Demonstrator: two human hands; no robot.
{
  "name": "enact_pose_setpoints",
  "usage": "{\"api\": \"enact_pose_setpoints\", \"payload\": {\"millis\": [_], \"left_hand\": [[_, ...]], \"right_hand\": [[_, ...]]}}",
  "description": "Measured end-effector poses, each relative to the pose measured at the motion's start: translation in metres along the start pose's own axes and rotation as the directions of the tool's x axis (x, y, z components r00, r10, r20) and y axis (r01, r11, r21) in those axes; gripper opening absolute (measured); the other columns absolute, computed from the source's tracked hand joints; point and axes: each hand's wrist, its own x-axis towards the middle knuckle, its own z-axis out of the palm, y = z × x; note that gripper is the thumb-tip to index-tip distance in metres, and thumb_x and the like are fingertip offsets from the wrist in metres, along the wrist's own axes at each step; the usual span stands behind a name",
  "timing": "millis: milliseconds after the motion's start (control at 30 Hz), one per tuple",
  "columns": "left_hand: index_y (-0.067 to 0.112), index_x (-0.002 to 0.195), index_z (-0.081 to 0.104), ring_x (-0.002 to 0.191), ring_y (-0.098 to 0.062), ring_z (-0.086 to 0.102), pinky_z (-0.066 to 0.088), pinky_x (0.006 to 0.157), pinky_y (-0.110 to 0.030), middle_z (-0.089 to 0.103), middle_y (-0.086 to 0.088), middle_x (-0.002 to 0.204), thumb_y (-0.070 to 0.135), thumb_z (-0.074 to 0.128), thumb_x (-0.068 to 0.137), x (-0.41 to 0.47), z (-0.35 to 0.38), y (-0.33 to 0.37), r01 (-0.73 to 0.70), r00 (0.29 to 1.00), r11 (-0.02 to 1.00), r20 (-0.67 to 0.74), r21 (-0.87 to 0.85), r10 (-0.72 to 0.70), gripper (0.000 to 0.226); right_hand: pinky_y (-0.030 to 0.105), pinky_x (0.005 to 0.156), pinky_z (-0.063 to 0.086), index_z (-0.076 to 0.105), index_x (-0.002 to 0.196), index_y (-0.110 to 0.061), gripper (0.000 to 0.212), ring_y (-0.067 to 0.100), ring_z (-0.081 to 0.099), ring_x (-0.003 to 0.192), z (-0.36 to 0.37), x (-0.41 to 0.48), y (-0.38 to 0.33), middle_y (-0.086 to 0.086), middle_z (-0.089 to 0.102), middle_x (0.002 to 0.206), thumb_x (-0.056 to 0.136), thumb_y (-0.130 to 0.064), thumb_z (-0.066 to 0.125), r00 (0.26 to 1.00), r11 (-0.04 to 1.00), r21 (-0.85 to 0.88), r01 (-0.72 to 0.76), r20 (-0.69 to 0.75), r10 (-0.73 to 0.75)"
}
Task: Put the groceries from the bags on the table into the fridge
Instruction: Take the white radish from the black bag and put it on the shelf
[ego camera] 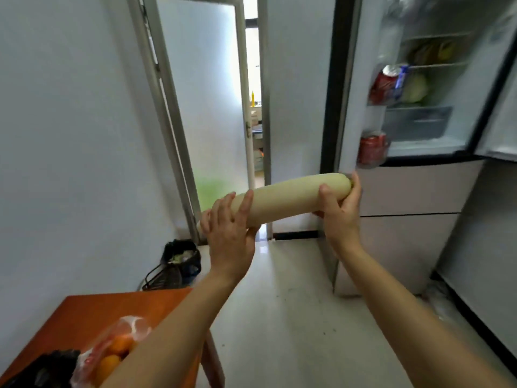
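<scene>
Both grips are closed around a long pale radish (282, 198), which is held level in the air in front of the fridge (419, 107) and tilted slightly upward toward its thicker end. That thicker end, the one nearer the fridge, is clasped by the right hand (340, 210), with the thumb laid over the top and the fingers wrapped beneath and around the tip. The narrower end, farther from the fridge, is gripped by the left hand (230, 233), its fingers curled over the top and its thumb pressed against the underside. Neither hand is spread; each is wrapped on the radish.

The fridge is seen with its upper door (361, 79) swung open. Red cans (372, 148) are lodged in the door racks, and a pale green cabbage (416, 85) is visible on an inner shelf, with yellowish produce, too blurred to identify, on the shelf above it.

Well away from the fridge, at the lower corner of the view, an orange table (92, 312) is partly seen. A clear bag of oranges (112, 354) is resting on it, beside a dark bag (42, 371). On the floor beyond the table, against the wall, a black bag (181, 257) is set.
</scene>
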Motion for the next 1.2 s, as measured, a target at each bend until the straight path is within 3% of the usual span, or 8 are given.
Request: {"api": "enact_pose_setpoints", "payload": {"millis": [100, 167, 433, 500, 600, 800, 1067, 1200], "left_hand": [[0.025, 0.145, 0.039, 0.125, -0.034, 0.042, 0.029, 0.103, -0.052, 0.049, -0.015, 0.138, 0.021, 0.071, 0.082, 0.025, 0.054, 0.074, -0.105, 0.994, 0.992, -0.037, -0.072, 0.103, 0.07], [0.024, 0.144, 0.042, 0.125, -0.035, 0.044, 0.033, 0.102, -0.055, 0.048, -0.014, 0.139, 0.019, 0.077, 0.081, 0.043, 0.093, 0.124, -0.155, 0.988, 0.981, -0.044, -0.114, 0.151, 0.072], [0.023, 0.143, 0.046, 0.124, -0.033, 0.043, 0.032, 0.103, -0.054, 0.048, -0.012, 0.139, 0.025, 0.076, 0.081, 0.141, 0.218, 0.292, -0.26, 0.964, 0.957, -0.098, -0.128, 0.249, 0.069], [0.022, 0.142, 0.047, 0.123, -0.033, 0.043, 0.032, 0.103, -0.054, 0.05, -0.012, 0.139, 0.025, 0.077, 0.08, 0.158, 0.232, 0.309, -0.263, 0.963, 0.957, -0.098, -0.119, 0.252, 0.069], [0.021, 0.142, 0.049, 0.125, -0.034, 0.044, 0.031, 0.103, -0.055, 0.05, -0.011, 0.141, 0.024, 0.075, 0.081, 0.189, 0.274, 0.338, -0.297, 0.951, 0.951, -0.11, -0.085, 0.288, 0.067], [0.025, 0.145, 0.037, 0.125, -0.037, 0.046, 0.032, 0.102, -0.06, 0.048, -0.011, 0.144, 0.021, 0.075, 0.079, 0.255, 0.391, 0.384, -0.332, 0.943, 0.941, -0.06, -0.063, 0.329, 0.076], [0.024, 0.148, 0.037, 0.136, -0.04, 0.038, 0.017, 0.111, -0.07, 0.042, -0.018, 0.148, 0.012, 0.072, 0.078, 0.397, 0.546, 0.444, -0.341, 0.935, 0.939, -0.122, -0.057, 0.332, 0.08], [0.02, 0.15, 0.031, 0.137, -0.04, 0.037, 0.018, 0.111, -0.071, 0.04, -0.018, 0.15, 0.009, 0.071, 0.079, 0.461, 0.609, 0.463, -0.363, 0.927, 0.931, -0.119, -0.034, 0.357, 0.082]], "right_hand": [[0.058, 0.099, 0.051, 0.022, 0.147, -0.049, 0.076, 0.029, 0.045, 0.13, -0.087, 0.047, 0.005, 0.001, 0.032, 0.149, 0.08, -0.059, 0.057, 0.993, 0.987, -0.137, 0.081, -0.069, -0.091], [0.057, 0.095, 0.053, 0.026, 0.146, -0.046, 0.072, 0.027, 0.047, 0.124, -0.141, 0.082, 0.01, 0.002, 0.033, 0.145, 0.081, -0.057, 0.055, 0.99, 0.983, -0.171, 0.072, -0.108, -0.091], [0.054, 0.106, 0.047, 0.011, 0.156, -0.036, 0.096, 0.026, 0.046, 0.13, -0.296, 0.224, -0.008, 0.004, 0.032, 0.151, 0.075, -0.055, 0.06, 0.961, 0.996, -0.056, 0.064, -0.267, -0.077], [0.052, 0.105, 0.048, 0.009, 0.157, -0.029, 0.091, 0.023, 0.048, 0.126, -0.311, 0.246, -0.009, 0.004, 0.034, 0.148, 0.086, -0.042, 0.065, 0.956, 0.997, 0.0, 0.078, -0.285, -0.075], [0.044, 0.089, 0.059, 0.006, 0.157, -0.027, 0.079, 0.023, 0.051, 0.119, -0.338, 0.291, -0.002, 0.002, 0.031, 0.142, 0.098, -0.024, 0.06, 0.955, 0.993, 0.093, 0.071, -0.293, -0.041], [0.034, 0.068, 0.063, 0.024, 0.149, -0.033, 0.063, 0.023, 0.057, 0.113, -0.386, 0.406, 0.038, 0.006, 0.037, 0.142, 0.098, -0.031, 0.061, 0.94, 0.99, 0.136, 0.048, -0.342, 0.001], [0.036, 0.068, 0.062, 0.025, 0.146, -0.032, 0.059, 0.025, 0.057, 0.113, -0.418, 0.598, 0.064, 0.008, 0.038, 0.142, 0.099, -0.031, 0.06, 0.908, 0.985, 0.099, 0.145, -0.408, -0.093], [0.036, 0.067, 0.062, 0.023, 0.146, -0.033, 0.059, 0.021, 0.056, 0.109, -0.43, 0.683, 0.072, 0.006, 0.036, 0.141, 0.099, -0.029, 0.059, 0.901, 0.986, 0.082, 0.147, -0.423, -0.099]]}}
